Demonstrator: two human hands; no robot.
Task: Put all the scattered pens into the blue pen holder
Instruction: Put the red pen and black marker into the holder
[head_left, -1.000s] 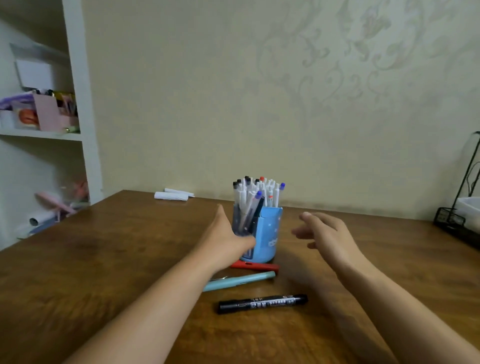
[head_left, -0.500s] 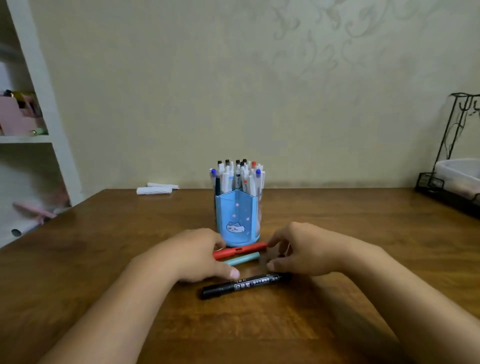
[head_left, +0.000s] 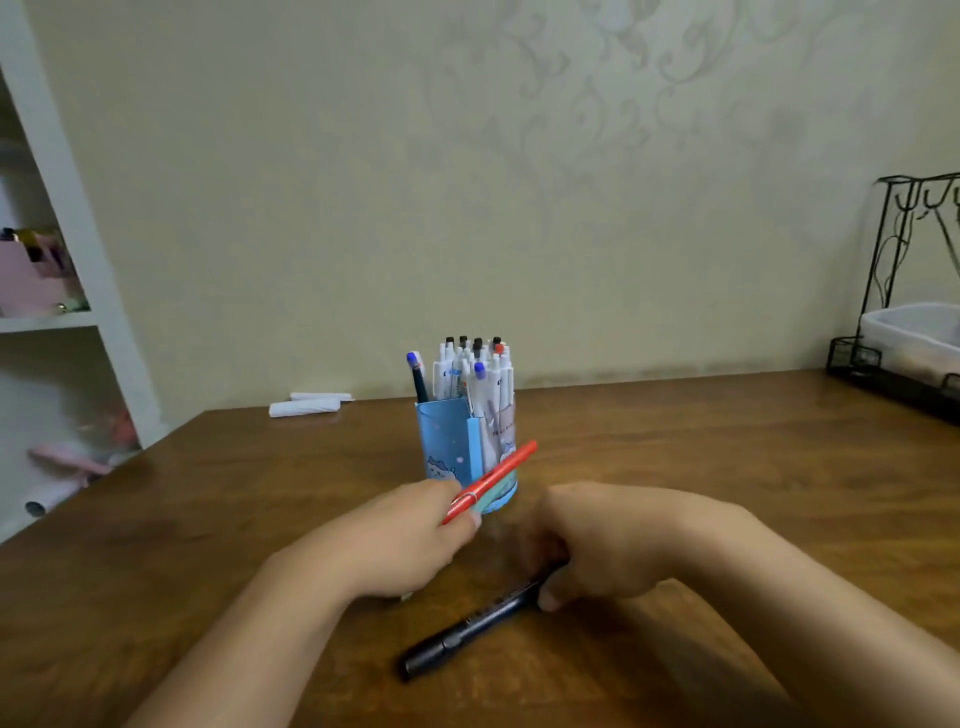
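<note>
From the head view, the left hand (head_left: 410, 540) pinches the red pen (head_left: 491, 480) near its lower end, the pen raised off the table (head_left: 208, 519) and tilted up to the right, its upper end crossing in front of the blue pen holder (head_left: 457, 452). A strip of light teal shows just under the red pen at the fingertips; it may be a 2nd pen in the same grip, but blur keeps me from saying. The right hand (head_left: 618, 545) is curled down on the near end of the black marker (head_left: 467, 631), thumb pressed at its tip; the marker lies on the table, angled toward the lower left, and I judge this grip is only just closing on it. The holder stands upright beyond both hands, already packed with white pens.

Risks, as I judge them: the holder is so full that a pen pushed in at a slant may jam or tip it. The pinch so near the red pen's end gives little control, so it could swing or drop. The marker may roll away under the thumb.
</note>
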